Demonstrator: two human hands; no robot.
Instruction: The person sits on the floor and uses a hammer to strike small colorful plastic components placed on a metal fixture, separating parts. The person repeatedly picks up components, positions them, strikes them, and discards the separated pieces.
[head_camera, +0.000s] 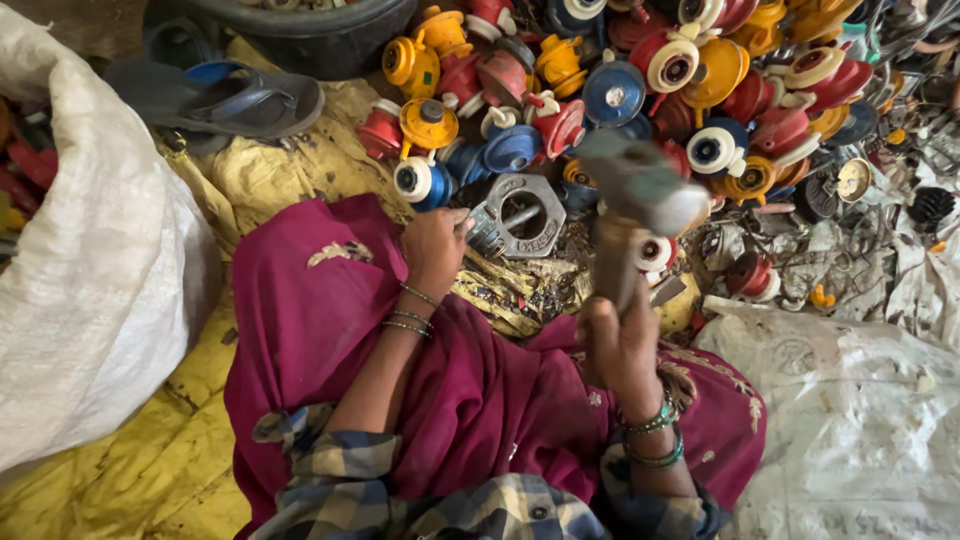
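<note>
Yellow ground sheet (180, 450) under plastic parts (620, 90).

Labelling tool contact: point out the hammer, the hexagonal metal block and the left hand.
hammer (640, 185), head view, on its blurred grey head.
hexagonal metal block (528, 215), head view, on its grey rim.
left hand (435, 245), head view, on the back of the hand.

We see no walls or windows, only ground crowded with salvage. A yellow sheet (150, 470), creased and grimy, covers the floor at the left, and a bulging white woven sack (90, 300) leans over it. A dark sandal (215, 100) lies near a black tub (310, 35) at the top. A heap of red, yellow and blue plastic parts (640, 80) spreads across the upper right, with a crumpled white sheet (860, 420) below it. The light is soft and even.
</note>
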